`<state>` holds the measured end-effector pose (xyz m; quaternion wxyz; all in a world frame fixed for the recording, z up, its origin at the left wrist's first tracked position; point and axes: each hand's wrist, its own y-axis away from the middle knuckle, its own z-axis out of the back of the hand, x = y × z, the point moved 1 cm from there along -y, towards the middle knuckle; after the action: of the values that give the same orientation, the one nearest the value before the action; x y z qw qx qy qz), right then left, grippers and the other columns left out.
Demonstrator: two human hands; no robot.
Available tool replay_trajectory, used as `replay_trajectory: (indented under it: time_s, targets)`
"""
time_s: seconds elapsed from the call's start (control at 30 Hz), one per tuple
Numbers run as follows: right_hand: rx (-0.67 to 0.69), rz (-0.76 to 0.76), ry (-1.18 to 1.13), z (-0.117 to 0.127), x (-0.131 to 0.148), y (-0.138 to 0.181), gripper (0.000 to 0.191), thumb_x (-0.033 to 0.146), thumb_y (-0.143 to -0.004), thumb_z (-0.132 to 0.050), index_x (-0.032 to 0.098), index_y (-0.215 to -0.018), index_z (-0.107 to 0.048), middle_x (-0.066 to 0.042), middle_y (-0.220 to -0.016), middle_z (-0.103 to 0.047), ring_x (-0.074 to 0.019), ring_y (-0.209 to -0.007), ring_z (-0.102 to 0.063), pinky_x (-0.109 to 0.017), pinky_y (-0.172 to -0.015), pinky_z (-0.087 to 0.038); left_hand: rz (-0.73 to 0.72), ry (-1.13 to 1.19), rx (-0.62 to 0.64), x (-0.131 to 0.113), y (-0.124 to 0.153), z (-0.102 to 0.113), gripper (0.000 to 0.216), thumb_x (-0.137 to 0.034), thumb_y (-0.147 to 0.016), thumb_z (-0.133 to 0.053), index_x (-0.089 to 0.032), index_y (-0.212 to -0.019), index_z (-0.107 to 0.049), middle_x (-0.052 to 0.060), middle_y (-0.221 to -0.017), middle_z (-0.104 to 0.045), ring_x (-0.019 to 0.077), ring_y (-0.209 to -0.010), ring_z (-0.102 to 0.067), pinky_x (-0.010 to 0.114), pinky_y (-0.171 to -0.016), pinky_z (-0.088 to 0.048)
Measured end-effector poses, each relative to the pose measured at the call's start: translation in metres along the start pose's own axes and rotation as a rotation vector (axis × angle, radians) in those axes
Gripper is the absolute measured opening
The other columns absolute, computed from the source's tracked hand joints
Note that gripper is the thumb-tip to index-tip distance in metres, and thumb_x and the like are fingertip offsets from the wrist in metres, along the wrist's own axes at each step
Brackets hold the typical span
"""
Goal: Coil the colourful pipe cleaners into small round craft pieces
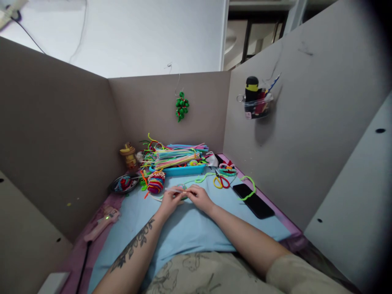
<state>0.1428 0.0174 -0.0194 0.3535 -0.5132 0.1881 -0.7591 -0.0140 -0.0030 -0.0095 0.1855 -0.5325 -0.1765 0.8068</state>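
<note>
together, left hand (pixel 169 201) and right hand (pixel 199 197) fingers pinch a slim, straight, pale strip (pixel 172 190).

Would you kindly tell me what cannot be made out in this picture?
All in the head view:
- Pale strip: inner end, hidden between left hand and right hand.
- Blue tray: most contents, covered by fuzzy stems.
- White block: near end, cut off by the bottom edge.
- Wall holder: lower contents, blurred.

Far centre: pipe cleaners (pixel 177 158) on a tray (pixel 180 171). Far left: a cup (pixel 129 157), with a bowl (pixel 114 188) nearer. Near left: a glue gun (pixel 102 226), beside the cloth (pixel 186 228). Centre: left hand (pixel 170 201) and right hand (pixel 199 197), before the tray. Right: a phone (pixel 257 205), scissors (pixel 221 182) farther leftward.
</note>
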Motion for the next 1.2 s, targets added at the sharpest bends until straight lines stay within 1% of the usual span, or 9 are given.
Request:
replay_trajectory:
  time_s: [0.1,0.17,0.3,0.5,0.77,0.93,1.2]
  targets:
    - [-0.013,-0.005,0.034,0.000,0.000,0.000,0.017,0.025,-0.084,-0.054,0.019,-0.077,-0.067,-0.002,-0.069,-0.059,-0.0141,-0.070,-0.055,-0.025,-0.065,-0.042,0.071,0.038,0.004,0.005,0.000,-0.001,0.026,-0.036,-0.073,-0.063,-0.013,-0.086,-0.064,0.005,-0.075,-0.066,0.0170,-0.068,-0.061,0.027,-0.063,-0.048]
    - [-0.030,-0.009,0.051,0.001,0.001,0.000,0.017,0.025,-0.084,-0.053,0.018,-0.075,-0.066,-0.002,-0.069,-0.059,-0.0144,-0.071,-0.054,-0.025,-0.066,-0.042,0.089,0.068,0.006,0.008,0.000,-0.001,0.026,-0.035,-0.075,-0.060,-0.013,-0.091,-0.062,0.005,-0.076,-0.066,0.0162,-0.066,-0.061,0.026,-0.061,-0.048]
    - [-0.009,0.006,0.033,0.002,0.002,0.000,0.017,0.024,-0.084,-0.052,0.019,-0.076,-0.066,-0.002,-0.070,-0.059,-0.0142,-0.070,-0.054,-0.025,-0.065,-0.042,0.037,0.074,-0.002,0.011,0.000,0.000,0.019,-0.030,-0.078,-0.056,-0.014,-0.084,-0.062,0.007,-0.085,-0.066,0.0160,-0.072,-0.061,0.026,-0.065,-0.048]
    - [0.004,-0.034,-0.070,0.002,0.000,-0.002,0.017,0.020,-0.082,-0.052,0.018,-0.078,-0.068,-0.003,-0.070,-0.061,-0.0137,-0.069,-0.056,-0.024,-0.064,-0.043,0.021,0.078,-0.011,0.014,-0.001,0.001,0.018,-0.030,-0.077,-0.056,-0.014,-0.084,-0.062,0.007,-0.086,-0.066,0.0174,-0.077,-0.061,0.026,-0.069,-0.047]
    - [0.006,-0.083,-0.127,0.004,-0.001,-0.001,0.018,0.031,-0.080,-0.058,0.018,-0.074,-0.070,-0.003,-0.067,-0.062,-0.0132,-0.065,-0.056,-0.024,-0.062,-0.044,0.010,0.055,0.015,0.009,0.000,0.002,0.017,-0.029,-0.077,-0.056,-0.014,-0.082,-0.062,0.007,-0.085,-0.065,0.0171,-0.076,-0.060,0.026,-0.068,-0.045]
    - [0.017,-0.071,-0.134,0.006,0.001,-0.002,0.021,0.035,-0.079,-0.059,0.018,-0.075,-0.071,-0.003,-0.067,-0.063,-0.0141,-0.065,-0.057,-0.025,-0.062,-0.045,0.015,0.060,0.020,0.007,0.000,0.002,0.017,-0.030,-0.077,-0.055,-0.014,-0.080,-0.062,0.006,-0.082,-0.064,0.0170,-0.075,-0.059,0.026,-0.067,-0.045]
    - [0.022,-0.043,-0.097,0.007,0.001,-0.001,0.022,0.036,-0.080,-0.059,0.019,-0.074,-0.071,-0.003,-0.065,-0.062,-0.0138,-0.064,-0.057,-0.025,-0.061,-0.045,0.023,0.055,0.033,0.007,0.000,0.002,0.018,-0.030,-0.077,-0.055,-0.014,-0.080,-0.062,0.006,-0.082,-0.065,0.0167,-0.074,-0.058,0.025,-0.066,-0.044]
